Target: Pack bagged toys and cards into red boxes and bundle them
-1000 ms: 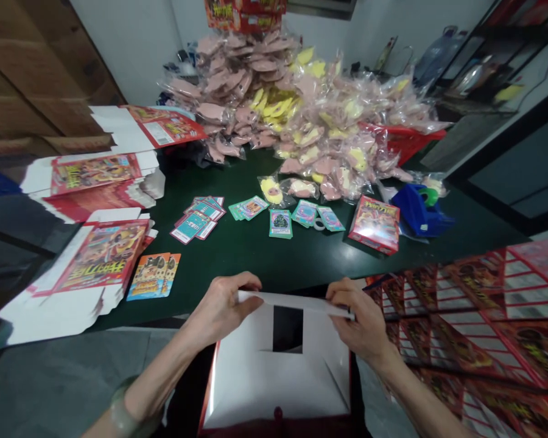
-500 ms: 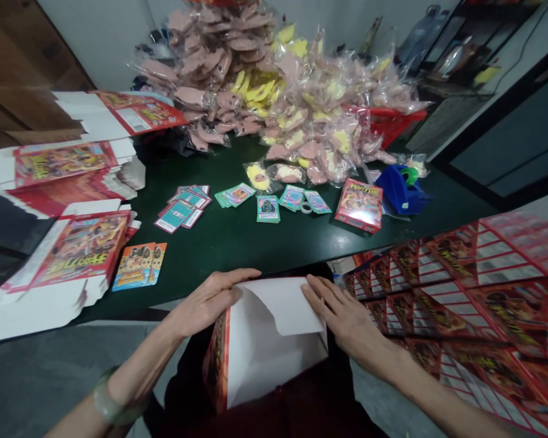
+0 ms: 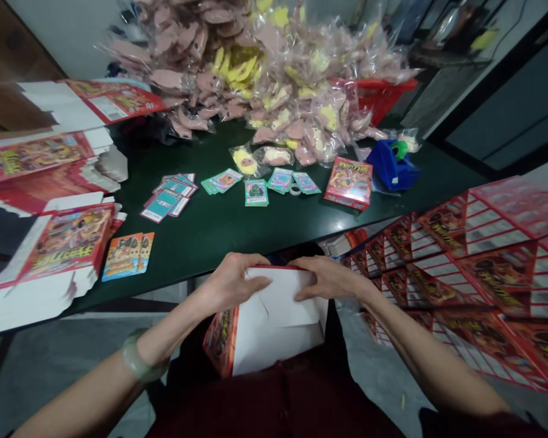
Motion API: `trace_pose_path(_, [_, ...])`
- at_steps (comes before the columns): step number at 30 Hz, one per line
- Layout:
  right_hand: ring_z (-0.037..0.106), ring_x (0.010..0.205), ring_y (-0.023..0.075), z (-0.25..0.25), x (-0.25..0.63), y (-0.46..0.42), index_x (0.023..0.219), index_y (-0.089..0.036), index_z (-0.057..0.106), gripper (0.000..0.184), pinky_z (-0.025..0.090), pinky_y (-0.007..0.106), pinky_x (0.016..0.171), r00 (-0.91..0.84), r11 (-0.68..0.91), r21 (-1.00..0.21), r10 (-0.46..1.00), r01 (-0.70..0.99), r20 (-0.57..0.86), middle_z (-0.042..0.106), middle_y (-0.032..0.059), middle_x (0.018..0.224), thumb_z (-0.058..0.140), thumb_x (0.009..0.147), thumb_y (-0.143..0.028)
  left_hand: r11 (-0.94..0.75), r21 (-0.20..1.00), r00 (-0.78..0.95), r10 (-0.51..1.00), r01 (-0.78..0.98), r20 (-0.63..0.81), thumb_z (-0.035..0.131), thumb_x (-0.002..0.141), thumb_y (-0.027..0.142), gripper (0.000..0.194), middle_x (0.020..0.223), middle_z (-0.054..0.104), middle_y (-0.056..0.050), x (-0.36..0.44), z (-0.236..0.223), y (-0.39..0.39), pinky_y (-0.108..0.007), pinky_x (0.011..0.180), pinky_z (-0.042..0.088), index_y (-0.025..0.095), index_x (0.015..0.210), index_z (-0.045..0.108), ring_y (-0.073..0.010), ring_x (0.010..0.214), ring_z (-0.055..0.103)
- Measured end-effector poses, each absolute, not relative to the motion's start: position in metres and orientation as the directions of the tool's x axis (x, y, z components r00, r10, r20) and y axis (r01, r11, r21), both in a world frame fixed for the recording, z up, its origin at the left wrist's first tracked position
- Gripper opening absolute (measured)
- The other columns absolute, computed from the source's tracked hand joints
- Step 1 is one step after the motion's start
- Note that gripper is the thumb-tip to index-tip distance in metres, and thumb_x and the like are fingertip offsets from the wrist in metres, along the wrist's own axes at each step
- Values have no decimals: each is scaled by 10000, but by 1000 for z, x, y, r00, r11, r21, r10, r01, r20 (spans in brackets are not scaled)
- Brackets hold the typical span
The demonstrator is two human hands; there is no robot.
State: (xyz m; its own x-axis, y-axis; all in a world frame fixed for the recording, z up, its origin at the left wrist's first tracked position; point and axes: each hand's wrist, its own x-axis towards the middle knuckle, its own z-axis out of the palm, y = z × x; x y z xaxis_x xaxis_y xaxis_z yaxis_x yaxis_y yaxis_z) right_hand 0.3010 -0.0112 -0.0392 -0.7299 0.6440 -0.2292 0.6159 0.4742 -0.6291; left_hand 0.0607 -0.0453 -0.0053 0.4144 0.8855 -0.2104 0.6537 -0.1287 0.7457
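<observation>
On my lap, against the table's near edge, rests a red printed cardboard box (image 3: pixel 224 340) with its white inner faces and flaps towards me. My left hand (image 3: pixel 232 283) grips the box's far left corner, thumb over the white flap and fingers behind the edge. At the far right corner, my right hand (image 3: pixel 331 278) holds the same box, its thumb laid on the white card. The fingertips of both hands are partly hidden behind the far edge. A bangle (image 3: pixel 139 356) circles my left wrist.
Flat printed boxes (image 3: pixel 68 240) are stacked at the left beside cards (image 3: pixel 128 254). More cards (image 3: pixel 256 191) lie mid-table. Bagged pink and yellow toys (image 3: pixel 274 91) pile up behind. A finished box (image 3: pixel 349 182) stands near a blue tape dispenser (image 3: pixel 393 164). Wrapped boxes (image 3: pixel 497 286) are stacked right.
The flap that stood curled up now lies flatter over the box. My thumbs have moved onto the white card. The whole view has shifted slightly.
</observation>
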Motion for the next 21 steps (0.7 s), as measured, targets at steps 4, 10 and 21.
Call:
trace_pose_path(4, [629,781,191,-52,304,-13,1068,-168,589,444,424,248,644,-651,332,-694,714,639,-258,678,46,899,656,746,-466,-373,521,360,924,768,129,621,753,245,494,1259,519,-129,70,-8,-60,-494,951,370,190,1228,498,-296,1138,491])
trace_pose_path(10, [617,721,176,-59,310,-27,948,-182,585,339,362,225,584,-549,266,-678,801,685,-241,662,11,783,650,756,-453,-139,701,124,990,700,72,654,728,275,763,1363,374,-100,71,-27,-99,-455,1050,329,251,1372,245,-260,1271,370])
trace_pose_path(21, [565,947,251,-72,286,-36,1098,-182,554,403,348,352,814,-496,459,-356,868,814,-16,620,100,999,586,816,-468,152,788,152,943,597,-297,684,658,232,1056,1406,401,-89,55,-37,-122,-491,1043,335,287,1441,-23,-305,1238,446])
